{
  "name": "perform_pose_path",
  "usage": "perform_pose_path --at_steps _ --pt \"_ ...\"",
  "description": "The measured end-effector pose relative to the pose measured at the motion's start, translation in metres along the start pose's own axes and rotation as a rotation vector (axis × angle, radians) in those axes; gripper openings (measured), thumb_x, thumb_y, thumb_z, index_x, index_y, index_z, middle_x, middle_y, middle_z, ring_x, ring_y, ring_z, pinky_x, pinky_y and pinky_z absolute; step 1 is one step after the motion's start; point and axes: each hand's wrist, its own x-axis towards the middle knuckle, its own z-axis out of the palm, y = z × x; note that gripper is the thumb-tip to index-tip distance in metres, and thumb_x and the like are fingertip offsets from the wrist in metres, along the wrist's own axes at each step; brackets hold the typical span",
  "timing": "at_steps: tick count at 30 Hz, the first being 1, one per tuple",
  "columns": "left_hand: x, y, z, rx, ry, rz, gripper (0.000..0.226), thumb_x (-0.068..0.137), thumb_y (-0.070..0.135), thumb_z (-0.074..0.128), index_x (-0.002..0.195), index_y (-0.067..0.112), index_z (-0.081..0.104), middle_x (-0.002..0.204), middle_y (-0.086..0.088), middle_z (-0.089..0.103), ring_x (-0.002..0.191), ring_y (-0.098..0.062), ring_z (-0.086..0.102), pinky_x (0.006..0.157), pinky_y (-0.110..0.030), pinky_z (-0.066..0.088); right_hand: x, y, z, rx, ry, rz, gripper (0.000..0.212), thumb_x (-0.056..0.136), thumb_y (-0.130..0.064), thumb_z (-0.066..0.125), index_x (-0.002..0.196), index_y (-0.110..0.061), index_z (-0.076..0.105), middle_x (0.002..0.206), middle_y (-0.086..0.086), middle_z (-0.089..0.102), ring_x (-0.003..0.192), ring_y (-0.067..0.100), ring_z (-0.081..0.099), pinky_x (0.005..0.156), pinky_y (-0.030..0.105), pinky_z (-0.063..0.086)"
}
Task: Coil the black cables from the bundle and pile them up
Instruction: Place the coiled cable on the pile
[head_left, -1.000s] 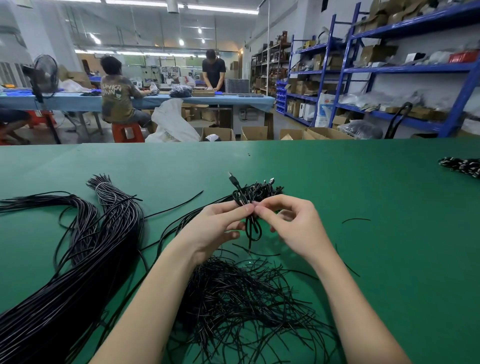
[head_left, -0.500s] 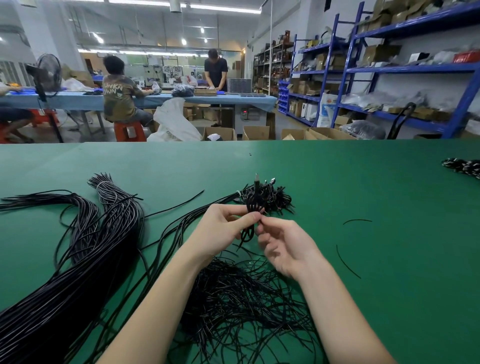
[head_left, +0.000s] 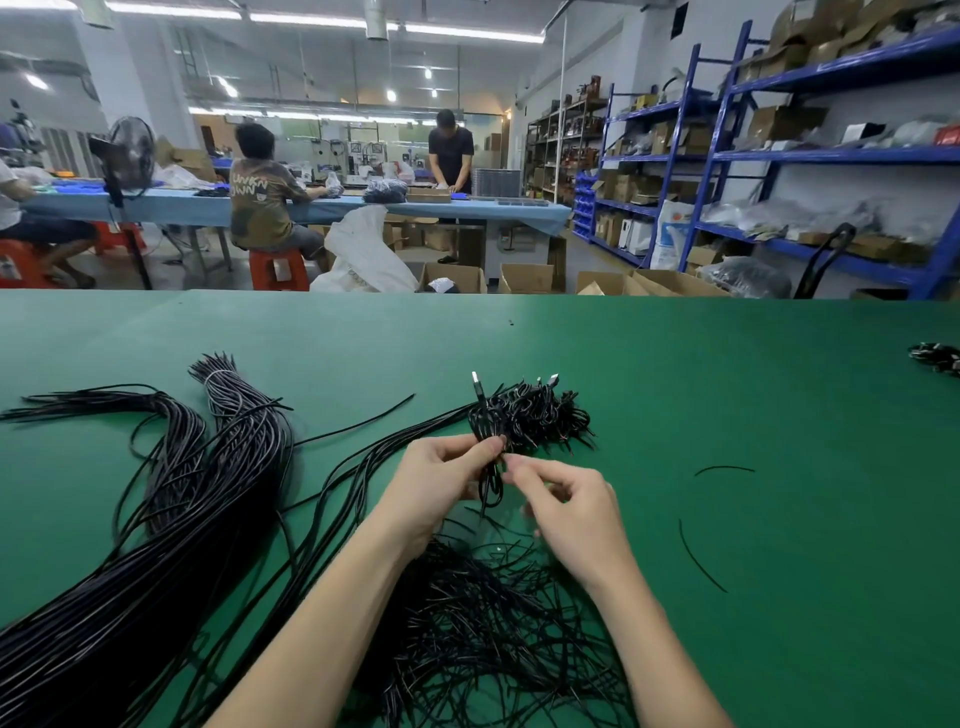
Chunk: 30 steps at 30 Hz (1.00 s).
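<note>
My left hand (head_left: 444, 480) pinches a small coiled black cable (head_left: 488, 441) upright above the green table (head_left: 727, 395), its silver plug pointing up. Beside it, my right hand (head_left: 569, 506) has its fingers curled close to the coil's middle, fingertips pinching something thin that I cannot make out. Just behind the hands lies a pile of coiled cables (head_left: 540, 415). A thick bundle of long black cables (head_left: 171, 519) runs along the left of the table. A tangle of short black ties (head_left: 483, 623) lies under my forearms.
Two loose black ties (head_left: 701, 561) lie on the table to the right. More cable coils (head_left: 935, 358) sit at the far right edge. Beyond the table are cardboard boxes, blue shelving and people working at another bench.
The coil has been lifted slightly and held upright. My right hand turned from palm-up below the coil to fingers curled at its middle.
</note>
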Motion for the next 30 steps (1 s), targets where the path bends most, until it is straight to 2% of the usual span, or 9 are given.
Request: perform_pose_path --at_steps 2,4,8,11,14,16,23,26,30 --pt "0.01 0.008 0.004 0.1 0.0 -0.031 0.017 0.091 0.038 0.071 0.083 0.024 0.078 0.064 0.023 0.064 0.065 -0.003 0.052 0.063 -0.02 0.049 0.003 0.007 -0.004 0.006 0.076 0.058 0.017 0.085 -0.063 0.061 0.092 -0.056 0.074 0.088 0.0 0.077 0.065 0.025 0.064 0.07 0.048 0.06" --pt "0.025 0.02 0.008 0.177 0.03 -0.029 0.016 0.09 0.038 0.072 0.077 0.029 0.074 0.072 0.025 0.071 0.074 -0.008 0.056 0.071 -0.026 0.052 0.005 0.013 -0.009 0.004 0.148 0.092 0.011 0.09 -0.054 0.063 0.086 -0.053 0.074 0.082 -0.012 0.076 0.062 0.022 0.065 0.07 0.044 0.06" --pt "0.068 0.046 0.023 0.28 0.155 0.003 0.032 0.082 0.038 0.08 0.102 0.015 0.07 0.095 -0.007 0.071 0.086 -0.02 0.062 0.083 -0.034 0.052 0.006 0.017 -0.008 0.05 0.136 0.165 0.015 0.094 -0.044 0.064 0.083 -0.049 0.073 0.078 -0.017 0.075 0.055 0.008 0.059 0.065 0.04 0.056" --pt "0.098 0.057 0.038 0.378 0.224 0.054 0.028 0.08 0.035 0.082 0.093 0.014 0.071 0.092 -0.006 0.072 0.085 -0.019 0.064 0.077 -0.027 0.05 0.007 0.02 -0.006 0.051 0.109 0.207 0.021 0.094 -0.045 0.064 0.078 -0.038 0.077 0.076 -0.016 0.075 0.055 0.004 0.06 0.074 0.039 0.059" --pt "0.116 0.05 0.05 0.439 0.21 -0.007 0.04 0.084 0.035 0.078 0.112 0.006 0.072 0.11 -0.01 0.072 0.105 -0.022 0.067 0.095 -0.034 0.053 0.01 0.023 -0.007 0.042 0.087 0.226 0.025 0.094 -0.046 0.064 0.077 -0.033 0.078 0.075 -0.015 0.075 0.056 0.003 0.062 0.075 0.037 0.059" --pt "0.119 0.041 0.054 0.459 0.23 -0.027 0.038 0.087 0.03 0.075 0.114 0.004 0.072 0.114 -0.011 0.071 0.11 -0.023 0.065 0.099 -0.032 0.05 0.01 0.025 -0.008 0.064 0.084 0.225 0.025 0.094 -0.045 0.064 0.077 -0.033 0.078 0.075 -0.013 0.076 0.055 0.003 0.062 0.069 0.034 0.055" --pt "0.079 0.03 0.045 0.395 0.303 0.049 0.011 0.091 0.026 0.066 0.093 0.018 0.074 0.077 0.01 0.064 0.086 -0.013 0.066 0.077 -0.02 0.049 0.011 0.025 -0.01 0.066 0.075 0.211 0.021 0.094 -0.039 0.065 0.077 -0.041 0.077 0.074 -0.011 0.076 0.054 0.002 0.061 0.064 0.03 0.05" --pt "0.045 0.023 0.034 0.454 0.252 0.095 0.009 0.09 0.03 0.066 0.084 0.025 0.072 0.076 0.012 0.067 0.073 -0.001 0.061 0.058 -0.005 0.038 0.009 0.024 -0.011 0.052 0.067 0.212 0.022 0.094 -0.036 0.065 0.077 -0.043 0.077 0.075 -0.011 0.076 0.054 0.002 0.061 0.065 0.03 0.05" --pt "0.012 0.01 0.025 0.526 0.165 0.113 0.011 0.089 0.028 0.067 0.082 0.023 0.074 0.078 0.007 0.073 0.065 0.002 0.06 0.057 -0.003 0.039 0.011 0.021 -0.014 0.03 0.047 0.205 0.018 0.092 -0.034 0.065 0.08 -0.034 0.079 0.076 -0.009 0.076 0.055 0.004 0.062 0.062 0.03 0.05"
